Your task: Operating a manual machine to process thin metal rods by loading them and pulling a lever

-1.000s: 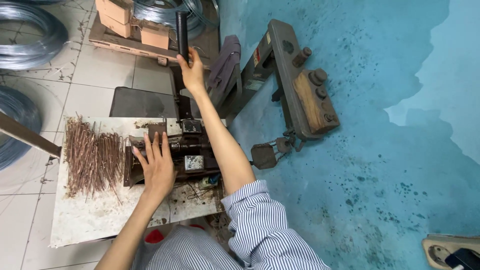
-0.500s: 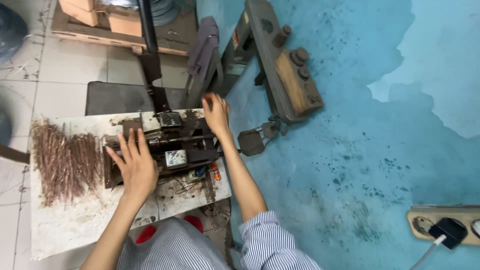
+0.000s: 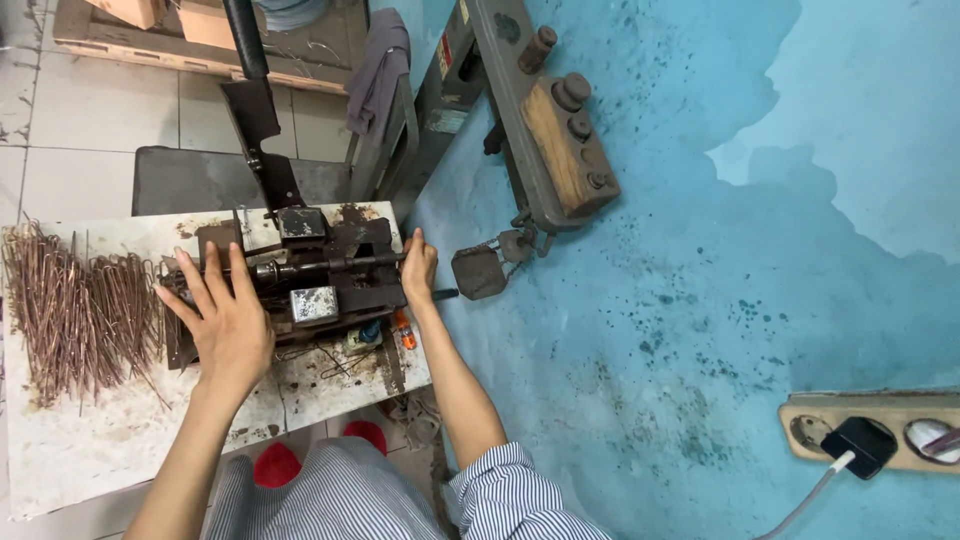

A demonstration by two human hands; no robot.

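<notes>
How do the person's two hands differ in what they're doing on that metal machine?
The left hand lies flat with fingers spread on the left end of the metal machine, beside the pile of bent copper wires. The right hand is curled at the machine's right edge, closed around the end of its horizontal rod. Both are bare and touch the machine.

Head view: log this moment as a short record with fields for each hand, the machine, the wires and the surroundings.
left hand: flat, fingers spread, resting on the left part of the machine
right hand: gripping the right end of the rod
machine: dark, rusty, on a stained white table
wires: heap of bent copper-coloured pieces left of the machine
lever: black, rising behind the machine
surroundings: blue floor, wooden socket strip
</notes>
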